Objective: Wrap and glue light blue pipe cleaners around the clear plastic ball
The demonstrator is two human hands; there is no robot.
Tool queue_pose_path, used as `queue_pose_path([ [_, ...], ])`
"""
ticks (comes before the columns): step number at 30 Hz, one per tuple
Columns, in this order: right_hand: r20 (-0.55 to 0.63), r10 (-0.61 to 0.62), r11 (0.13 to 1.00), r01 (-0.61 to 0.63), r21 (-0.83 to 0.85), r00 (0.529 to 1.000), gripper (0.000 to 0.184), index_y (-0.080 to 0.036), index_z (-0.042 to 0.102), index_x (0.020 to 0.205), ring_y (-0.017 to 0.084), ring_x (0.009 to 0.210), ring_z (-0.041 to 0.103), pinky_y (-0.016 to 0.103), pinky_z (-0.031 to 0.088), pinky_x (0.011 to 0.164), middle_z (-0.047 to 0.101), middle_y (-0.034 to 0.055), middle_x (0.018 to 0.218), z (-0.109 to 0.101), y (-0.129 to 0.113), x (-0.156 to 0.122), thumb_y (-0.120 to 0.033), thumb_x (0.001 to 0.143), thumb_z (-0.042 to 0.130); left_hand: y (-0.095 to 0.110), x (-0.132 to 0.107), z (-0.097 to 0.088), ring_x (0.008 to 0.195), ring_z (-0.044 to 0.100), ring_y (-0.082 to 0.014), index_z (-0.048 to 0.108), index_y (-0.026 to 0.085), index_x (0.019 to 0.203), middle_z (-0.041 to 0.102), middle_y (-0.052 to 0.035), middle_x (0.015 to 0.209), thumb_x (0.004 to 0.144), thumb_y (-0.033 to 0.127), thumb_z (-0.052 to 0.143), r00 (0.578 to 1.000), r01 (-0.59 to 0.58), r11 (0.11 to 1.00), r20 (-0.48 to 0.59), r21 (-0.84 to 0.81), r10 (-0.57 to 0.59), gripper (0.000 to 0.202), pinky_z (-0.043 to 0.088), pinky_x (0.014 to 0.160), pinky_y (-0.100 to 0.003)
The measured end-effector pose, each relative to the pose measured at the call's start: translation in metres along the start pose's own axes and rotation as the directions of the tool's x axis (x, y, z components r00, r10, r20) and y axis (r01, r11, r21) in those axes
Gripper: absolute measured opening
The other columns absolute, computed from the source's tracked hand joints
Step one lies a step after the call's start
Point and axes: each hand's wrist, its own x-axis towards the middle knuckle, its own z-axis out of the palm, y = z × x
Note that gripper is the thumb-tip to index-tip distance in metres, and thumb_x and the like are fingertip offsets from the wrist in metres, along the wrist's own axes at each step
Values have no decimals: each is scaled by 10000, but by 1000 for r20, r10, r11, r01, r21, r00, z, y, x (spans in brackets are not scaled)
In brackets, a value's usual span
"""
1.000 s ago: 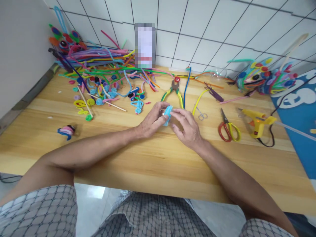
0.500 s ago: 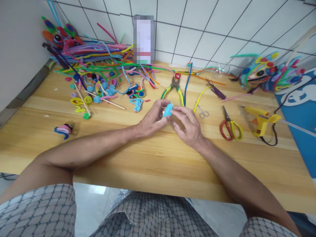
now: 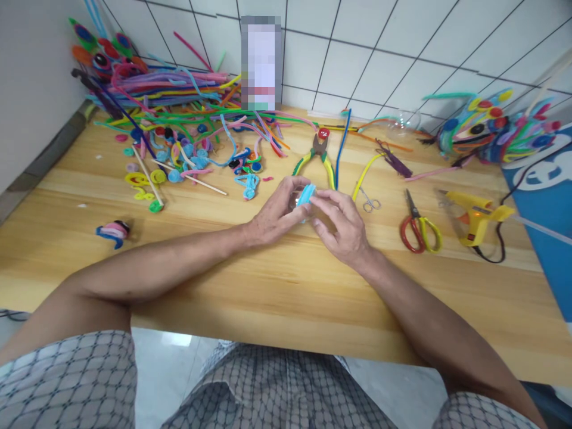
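A light blue pipe-cleaner coil (image 3: 306, 194) is pinched between my two hands just above the wooden table (image 3: 277, 286). My left hand (image 3: 274, 213) grips it from the left with curled fingers. From the right, my right hand (image 3: 342, 226) closes thumb and forefinger on its upper edge. Most of the coil is hidden by my fingers. Yellow-handled pliers (image 3: 315, 159) lie just behind the hands.
A heap of coloured pipe cleaners (image 3: 179, 107) and small coils fills the back left. Red-and-yellow scissors (image 3: 417, 226), small scissors (image 3: 370, 202) and a yellow glue gun (image 3: 473, 215) lie to the right. A pipe-cleaner figure (image 3: 487, 128) stands at the back right, and a small blue-pink piece (image 3: 112, 231) at the left.
Both hands stay on the blue coil and have shifted slightly; the coil has turned a little between the fingers. The camera has tilted down slightly.
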Motion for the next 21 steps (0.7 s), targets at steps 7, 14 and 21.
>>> queue_pose_path([
  [7, -15, -36, 999, 36, -10, 999, 615, -329, 606, 1646, 355, 1395, 724, 596, 671, 1140, 710, 149, 1531, 0, -1, 1, -173, 1056, 682, 0, 0, 0, 1268, 676, -267, 510, 249, 1428, 637, -122, 1375, 1082, 650, 687, 1000, -6, 1000, 2, 2, 6, 558, 608, 1075, -443],
  [14, -31, -47, 999, 46, -11, 998, 626, -348, 593, 1656, 346, 1387, 730, 587, 677, 1134, 717, 142, 1524, 0, -1, 1, -167, 1062, 674, 2, 0, 0, 1283, 678, -260, 492, 238, 1448, 630, -126, 1390, 1083, 627, 696, 999, -31, 999, 23, 12, 30, 571, 604, 1098, -438],
  [21, -21, -35, 999, 34, -22, 999, 624, -362, 581, 1656, 351, 1394, 730, 602, 667, 1145, 715, 133, 1535, -1, -1, 2, -184, 1065, 675, 1, -1, -2, 1323, 663, -272, 491, 261, 1475, 620, -119, 1386, 1108, 562, 681, 999, -37, 999, 38, 36, 36, 511, 600, 1137, -472],
])
